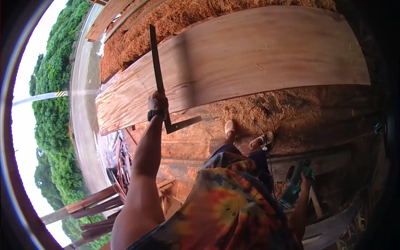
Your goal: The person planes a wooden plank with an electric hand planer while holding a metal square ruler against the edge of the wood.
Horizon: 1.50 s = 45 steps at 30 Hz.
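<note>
My left hand (158, 101), with a dark band at the wrist, is closed around the long arm of a framing square (156, 58). The square is held up over the near edge of a long plywood sheet (266, 50), its short arm pointing right. Low at my right side, my right hand (306, 183) grips a green power tool (293, 187). That tool is partly in shadow, so its exact kind is unclear.
Sawdust (291, 100) covers the ground around my feet (230, 127), where a thin black cord (271, 166) runs. Wood shavings (175, 21) are heaped behind the sheet. Scrap boards (100, 204) lie at lower left, beside a paved road (83, 104).
</note>
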{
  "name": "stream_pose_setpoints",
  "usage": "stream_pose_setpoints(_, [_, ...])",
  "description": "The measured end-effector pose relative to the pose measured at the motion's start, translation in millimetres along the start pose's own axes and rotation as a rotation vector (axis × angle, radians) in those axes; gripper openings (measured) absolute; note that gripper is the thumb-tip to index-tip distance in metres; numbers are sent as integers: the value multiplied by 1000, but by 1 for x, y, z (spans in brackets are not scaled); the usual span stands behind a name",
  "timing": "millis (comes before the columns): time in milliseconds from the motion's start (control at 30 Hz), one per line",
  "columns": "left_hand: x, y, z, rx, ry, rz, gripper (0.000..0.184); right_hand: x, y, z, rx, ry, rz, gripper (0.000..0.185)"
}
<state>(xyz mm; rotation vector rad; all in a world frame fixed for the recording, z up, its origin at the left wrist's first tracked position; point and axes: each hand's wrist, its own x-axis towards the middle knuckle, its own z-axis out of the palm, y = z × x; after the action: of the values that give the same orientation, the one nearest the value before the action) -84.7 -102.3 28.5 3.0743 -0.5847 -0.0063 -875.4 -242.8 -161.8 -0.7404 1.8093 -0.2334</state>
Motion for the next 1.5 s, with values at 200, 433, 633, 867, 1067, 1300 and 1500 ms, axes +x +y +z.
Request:
stream_pose_setpoints(200, [2,30,31,0,-22,25,43,11,-7,13,-108,-10,30,49])
stream_pose_setpoints(433, [21,10,49,393,-71,365,32,61,46,17,-348,-67,-46,46])
stream_pose_setpoints(633, [23,16,42,171,-92,131,47,38,10,32,-459,-187,42,52])
stream_pose_setpoints(867, [43,15,46,26,-140,-155,77,46,7,36,-490,-143,-79,49])
stream_pose_setpoints(1067, [44,17,48,138,-175,-78,66,40,-33,39,-319,-206,78,34])
stream_pose_setpoints(1300, [36,10,64,75,-80,119,39,56,-35,36,-289,-121,22,25])
stream_pose_setpoints(1500, [-19,96,54,-17,-56,227,36,60,-41,21,-235,-203,62,20])
